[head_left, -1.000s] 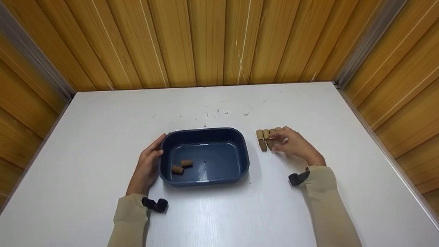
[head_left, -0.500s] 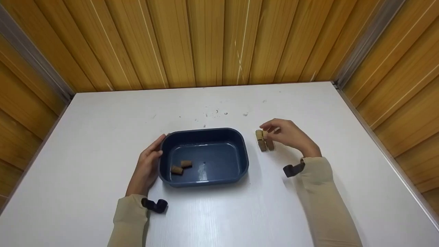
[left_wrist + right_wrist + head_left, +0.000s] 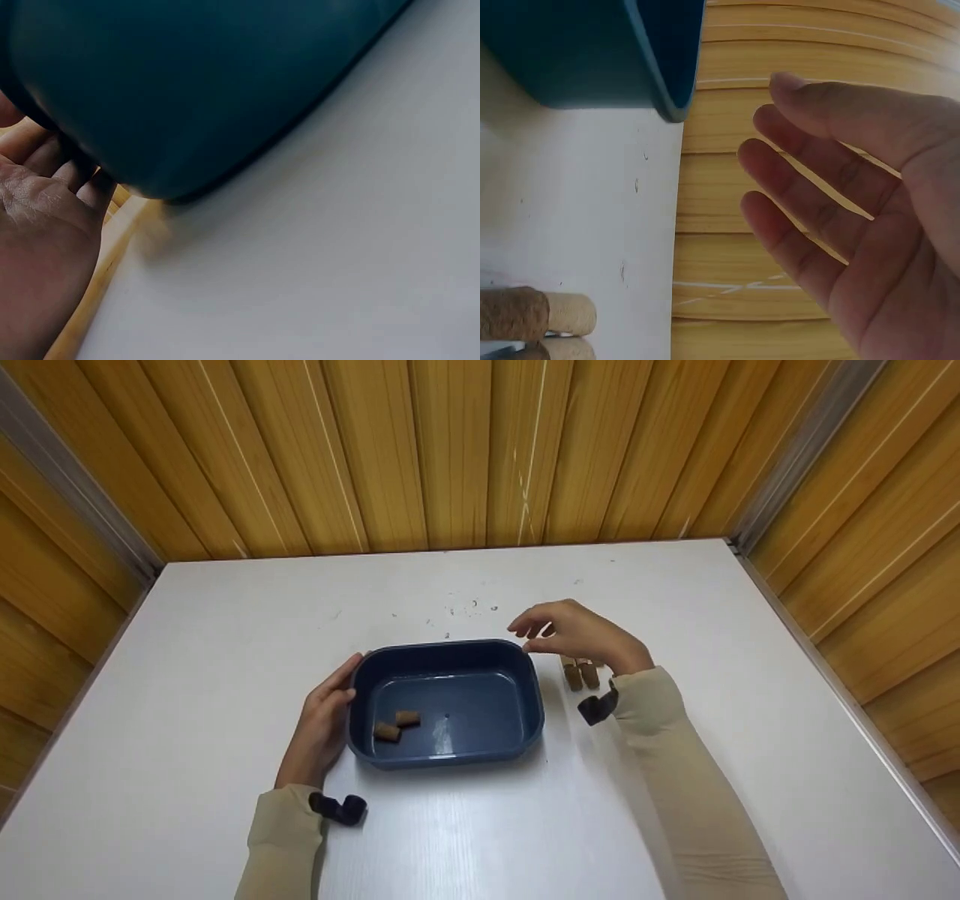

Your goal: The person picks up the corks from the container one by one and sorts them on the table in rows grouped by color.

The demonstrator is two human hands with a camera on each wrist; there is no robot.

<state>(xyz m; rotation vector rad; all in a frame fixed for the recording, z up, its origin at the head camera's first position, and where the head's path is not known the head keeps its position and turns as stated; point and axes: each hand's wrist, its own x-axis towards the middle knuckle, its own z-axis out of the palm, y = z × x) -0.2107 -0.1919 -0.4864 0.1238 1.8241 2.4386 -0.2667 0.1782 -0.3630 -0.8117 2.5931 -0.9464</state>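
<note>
A dark blue plastic tub stands mid-table. My left hand holds its left side, the thumb at the rim and the fingers along the outer wall. In the left wrist view those fingers partly disappear behind the tub's corner. My right hand hovers by the far right corner of the tub. In the right wrist view thumb and fingers are apart, with nothing between them. Two brown cork-like cylinders lie inside the tub. More cylinders, brown in front of tan, stay below the right wrist, partly hidden.
The white table has small dark marks beyond the tub. Yellow wood-look panels close in the back and both sides. A black wrist device sits on each sleeve.
My right hand has left the rows of cylinders and moved leftward and away to the tub's far right corner, uncovering the two front brown ones. Left hand and tub stay put.
</note>
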